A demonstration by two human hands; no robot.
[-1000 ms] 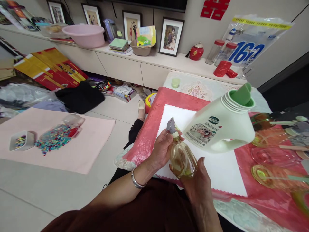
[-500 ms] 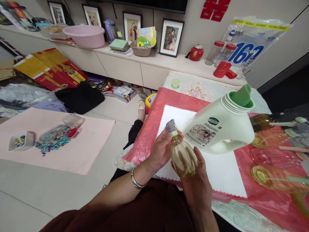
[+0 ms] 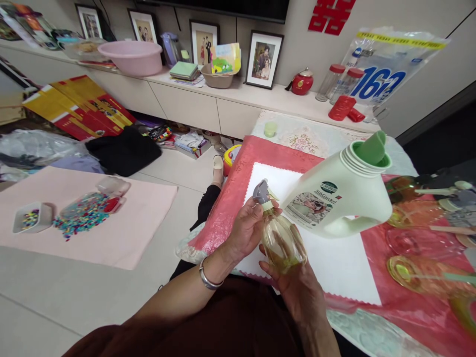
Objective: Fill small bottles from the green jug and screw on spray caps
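Note:
A see-through yellowish spray bottle (image 3: 284, 243) with a grey spray head (image 3: 262, 192) leans to the left, over a white scallop-edged sheet (image 3: 351, 267). My left hand (image 3: 247, 225), a silver bangle on its wrist, grips the bottle's neck just below the head. Around the lower body and base curls my right hand (image 3: 297, 287), its fingers partly hidden behind the bottle. Just beyond stands a big pale green jug (image 3: 345, 193) with no cap on, a green spout (image 3: 374, 148) showing in its mouth. Whether the bottle holds liquid is hard to make out.
Several coloured spray bottles (image 3: 424, 240) lie on the red table cover (image 3: 230, 208) at right. A small green cup (image 3: 270, 129) sits at the table's far end. On the left, small coloured pieces (image 3: 82, 213) and a white tub (image 3: 35, 218) rest on a pink surface (image 3: 122, 238).
The spray head has turned slightly, now showing its nozzle side more. My right hand has shifted lower around the bottle's base, its fingers changing position. The jug has stayed put.

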